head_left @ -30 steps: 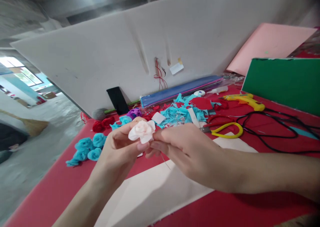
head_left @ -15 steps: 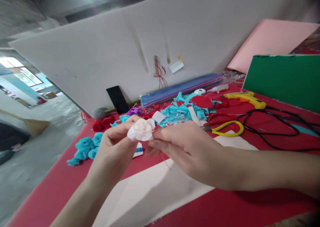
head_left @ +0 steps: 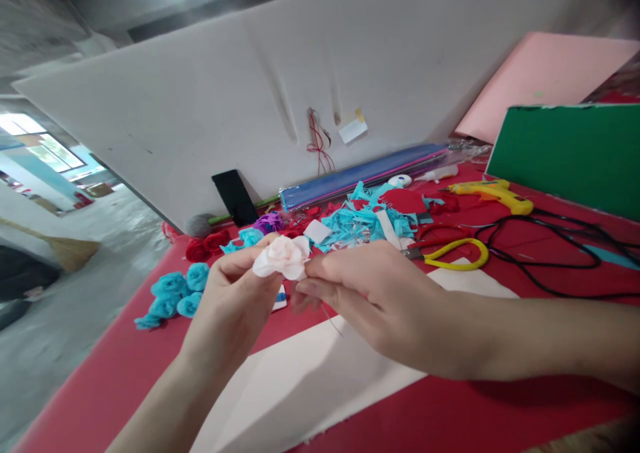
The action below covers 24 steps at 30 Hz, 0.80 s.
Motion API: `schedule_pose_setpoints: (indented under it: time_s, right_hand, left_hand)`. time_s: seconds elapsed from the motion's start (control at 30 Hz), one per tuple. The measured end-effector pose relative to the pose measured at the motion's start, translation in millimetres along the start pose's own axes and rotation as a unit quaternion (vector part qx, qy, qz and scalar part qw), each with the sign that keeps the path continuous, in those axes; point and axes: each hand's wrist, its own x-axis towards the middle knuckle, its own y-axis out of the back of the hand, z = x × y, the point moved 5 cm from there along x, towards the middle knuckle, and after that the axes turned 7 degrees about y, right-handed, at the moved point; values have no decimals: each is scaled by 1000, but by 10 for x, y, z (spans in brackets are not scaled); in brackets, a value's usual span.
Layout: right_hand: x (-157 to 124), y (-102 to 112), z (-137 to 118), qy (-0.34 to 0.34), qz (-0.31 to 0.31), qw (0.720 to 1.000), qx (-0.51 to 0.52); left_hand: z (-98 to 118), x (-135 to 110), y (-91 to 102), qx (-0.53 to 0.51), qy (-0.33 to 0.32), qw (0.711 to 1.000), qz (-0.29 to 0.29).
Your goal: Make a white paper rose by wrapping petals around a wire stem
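A pale pink paper rose (head_left: 283,256) is held up between my two hands, above the red table. My left hand (head_left: 240,290) is closed around its left side, fingers behind the petals. My right hand (head_left: 365,293) pinches the flower's right edge between thumb and forefinger. A thin thread or wire (head_left: 332,321) hangs below the right fingers; where it joins the flower is hidden. Beneath the hands lies a large sheet of pale pink paper (head_left: 300,393).
Blue paper roses (head_left: 170,296) sit at the left, red ones (head_left: 205,245) behind them. Blue scraps (head_left: 370,216) are heaped in the middle. Scissors (head_left: 457,254), a yellow glue gun (head_left: 495,194) and its black cord (head_left: 540,266) lie right. A phone (head_left: 234,198) leans against the white board (head_left: 200,106).
Both hands keep their hold on the paper rose, which has shifted and tilted very slightly. Otherwise the view moves only a little.
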Motion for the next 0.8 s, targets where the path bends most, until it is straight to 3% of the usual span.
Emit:
schedule_pose_setpoints:
  time_s: [0.47, 0.8]
  right_hand:
    - [-9, -42, 28, -41, -30, 999, 12]
    - [-6, -7, -39, -6, 3, 1000, 7]
  left_hand:
    - [25, -7, -103, -36, -7, 999, -24]
    - [32, -20, -108, -22, 15, 998, -61]
